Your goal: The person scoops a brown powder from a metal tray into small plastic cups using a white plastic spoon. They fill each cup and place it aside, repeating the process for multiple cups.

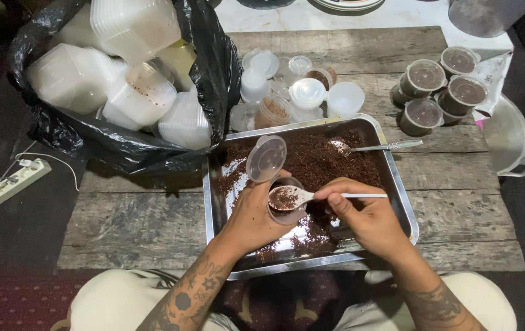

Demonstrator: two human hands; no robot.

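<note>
My left hand (pixel 251 216) holds a small clear plastic cup (pixel 286 211) with its hinged lid (pixel 266 158) flipped up, above a metal tray (pixel 397 190) of dark brown crumbly food. My right hand (pixel 360 211) grips a white plastic spoon (pixel 311 196) whose bowl, loaded with the brown food, rests over the cup's mouth. A second, metal spoon (pixel 382 147) lies in the tray at its far right.
Several filled, lidded cups (pixel 437 89) are grouped at the far right of the wooden table (pixel 134 214). Empty cups and lids (pixel 299 92) lie behind the tray. A black bag of white containers (pixel 121 79) stands far left. A power strip (pixel 14 181) lies left; a metal pot (pixel 507 138) right.
</note>
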